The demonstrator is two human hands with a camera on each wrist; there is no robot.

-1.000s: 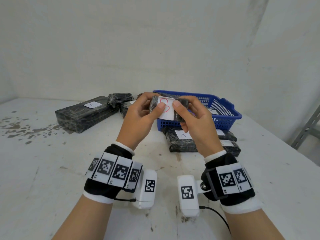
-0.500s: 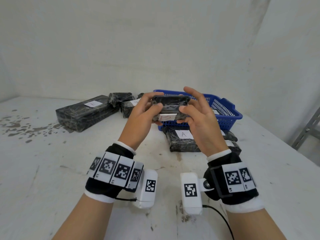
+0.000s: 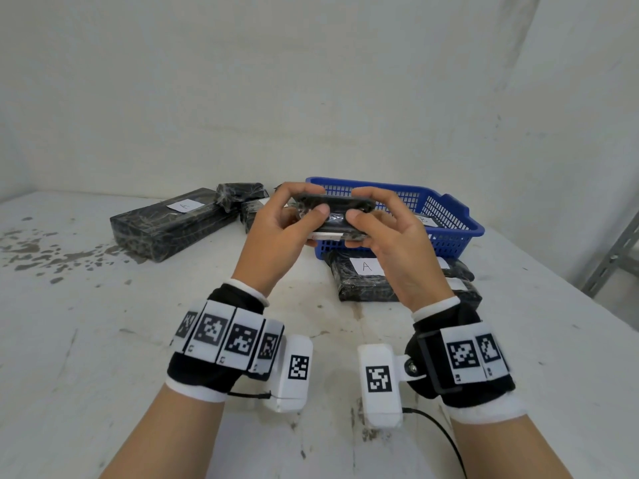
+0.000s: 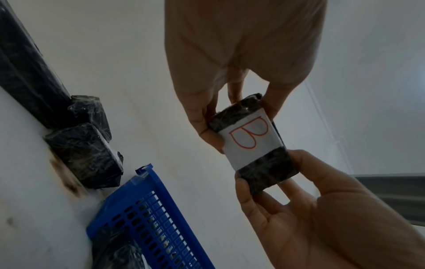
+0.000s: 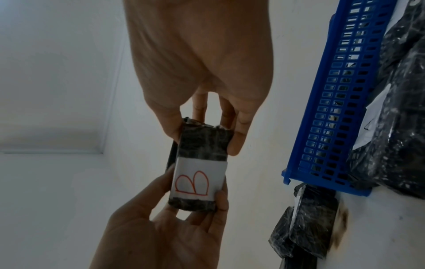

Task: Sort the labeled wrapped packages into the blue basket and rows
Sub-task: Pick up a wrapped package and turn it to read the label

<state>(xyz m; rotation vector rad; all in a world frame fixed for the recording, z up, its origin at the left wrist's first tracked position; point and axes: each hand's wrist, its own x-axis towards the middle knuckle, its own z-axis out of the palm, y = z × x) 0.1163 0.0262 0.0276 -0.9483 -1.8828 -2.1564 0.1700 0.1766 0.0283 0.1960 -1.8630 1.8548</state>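
Observation:
Both hands hold one small black wrapped package (image 3: 333, 216) in the air in front of the blue basket (image 3: 453, 233). My left hand (image 3: 307, 202) pinches its left end between thumb and fingers, and my right hand (image 3: 361, 210) pinches the right end. Its white label with a red B (image 4: 249, 138) faces down towards the wrists, plain in the right wrist view (image 5: 197, 179). From the head view only the label's white edge shows. The basket (image 4: 142, 209) holds at least one labelled black package (image 3: 427, 221).
A long black package labelled A (image 3: 169, 226) lies at the back left, with small black packages (image 3: 242, 195) beside it. Two black packages, one labelled A (image 3: 359, 278), lie in front of the basket. A metal shelf frame (image 3: 612, 261) stands off the right table edge.
The package has been turned over between both hands: its B label faced me a second ago and now faces down. Both hands still grip its ends.

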